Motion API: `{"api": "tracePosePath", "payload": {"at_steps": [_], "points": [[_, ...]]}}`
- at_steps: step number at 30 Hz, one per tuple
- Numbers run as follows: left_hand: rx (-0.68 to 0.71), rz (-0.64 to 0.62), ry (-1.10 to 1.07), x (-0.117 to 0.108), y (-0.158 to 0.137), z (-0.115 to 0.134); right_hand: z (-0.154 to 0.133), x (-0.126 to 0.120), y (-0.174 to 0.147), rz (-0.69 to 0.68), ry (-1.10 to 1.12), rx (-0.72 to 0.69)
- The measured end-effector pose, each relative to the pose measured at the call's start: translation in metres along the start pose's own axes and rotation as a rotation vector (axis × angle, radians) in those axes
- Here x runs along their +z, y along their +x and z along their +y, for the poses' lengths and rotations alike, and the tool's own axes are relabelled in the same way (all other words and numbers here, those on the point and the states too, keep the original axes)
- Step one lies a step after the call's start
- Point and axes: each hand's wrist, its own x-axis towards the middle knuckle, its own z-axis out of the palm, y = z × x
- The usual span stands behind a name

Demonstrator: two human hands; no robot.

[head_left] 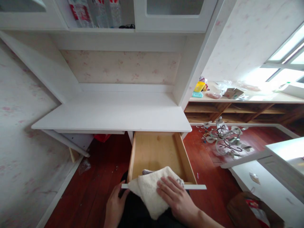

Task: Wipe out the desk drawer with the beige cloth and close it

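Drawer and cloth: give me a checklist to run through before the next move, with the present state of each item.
1. Drawer pulled out from under the white desk: ok, it stands open.
2. Drawer floor free of other things: ok for the bare wood that shows; the part under the cloth cannot be told.
3. Cream cloth inside the drawer: not ok, it drapes over the white drawer front and hangs outward.
4. Right hand on the cloth: ok, it lies flat on it.
5. Left hand placed: ok, it rests at the left end of the drawer front.
6. Cloth folded neatly: cannot tell.
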Motion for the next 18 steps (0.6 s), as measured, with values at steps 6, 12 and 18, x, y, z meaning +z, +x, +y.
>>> {"api": "tracePosePath", "payload": {"at_steps": [6, 12, 18], "points": [[0.018, 0.022, 0.051, 0.010, 0.013, 0.007, 0.074, -0.027, -0.123, -0.022, -0.142, 0.242], [0.076, 0.029, 0.062, 0.011, 0.027, 0.021, 0.091, -0.018, -0.164, 0.067, -0.104, 0.500], [0.214, 0.041, 0.160, 0.009, 0.056, 0.032, 0.100, -0.019, -0.149, 0.295, 0.180, 1.053]]}}
